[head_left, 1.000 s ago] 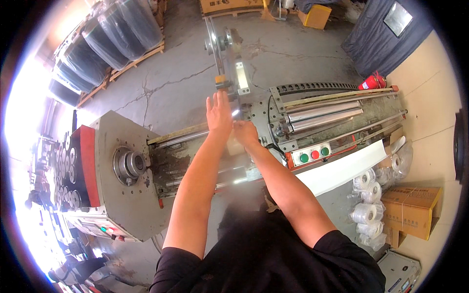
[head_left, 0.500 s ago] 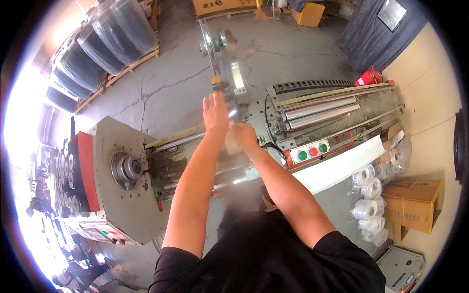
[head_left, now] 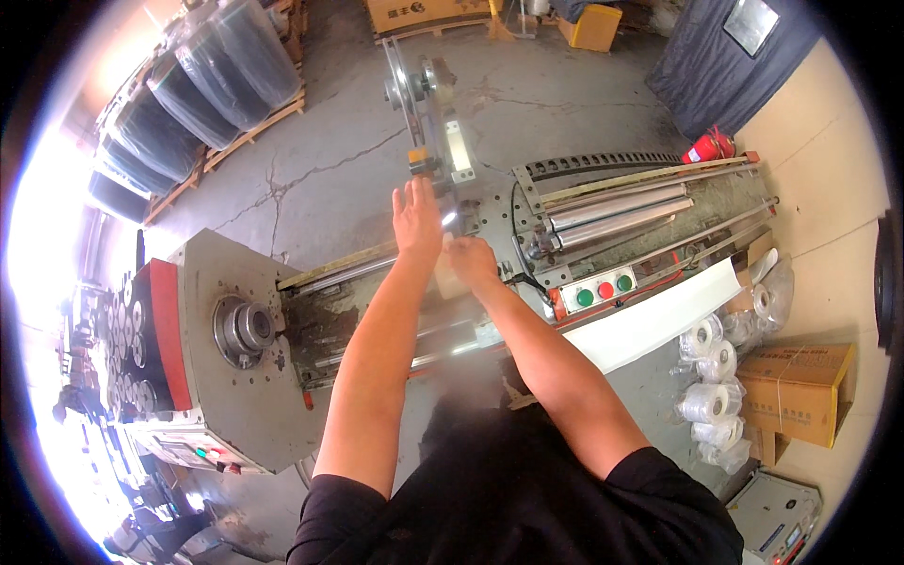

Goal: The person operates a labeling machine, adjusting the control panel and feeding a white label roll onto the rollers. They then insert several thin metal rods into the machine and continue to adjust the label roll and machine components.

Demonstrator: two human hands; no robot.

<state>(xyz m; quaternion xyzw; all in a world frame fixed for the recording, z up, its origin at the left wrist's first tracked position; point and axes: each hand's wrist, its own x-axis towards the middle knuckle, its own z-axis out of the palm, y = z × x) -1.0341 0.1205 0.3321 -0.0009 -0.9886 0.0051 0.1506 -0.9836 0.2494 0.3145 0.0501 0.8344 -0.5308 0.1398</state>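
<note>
Straight-fingered, the left hand (head_left: 415,224) in the head view is stretched flat rather than closed round anything, its tips just short of an orange block (head_left: 419,154) at the near end of a shiny metal rail (head_left: 403,89); the right hand (head_left: 470,261) is curled just beside the left palm, and I cannot tell whether it grips something or only rests there. A pale, translucent piece (head_left: 450,280) shows directly below the two hands, over the machine bed (head_left: 325,315). The likeliest trouble is a pinch: were the rail or the drilled carriage plate (head_left: 494,218) to shift, the left fingertips would be right beside it. The button box (head_left: 605,293) sits near the right forearm (head_left: 546,363), so a careless swing might press a button and cause just that. The pale piece might also crease or slip if the hands pull unevenly. Whatever lies beneath the palms is hidden, the right fingertips are hard to make out, a hazy blur covers the strip in front of the chest, and glare washes out the left rim
</note>
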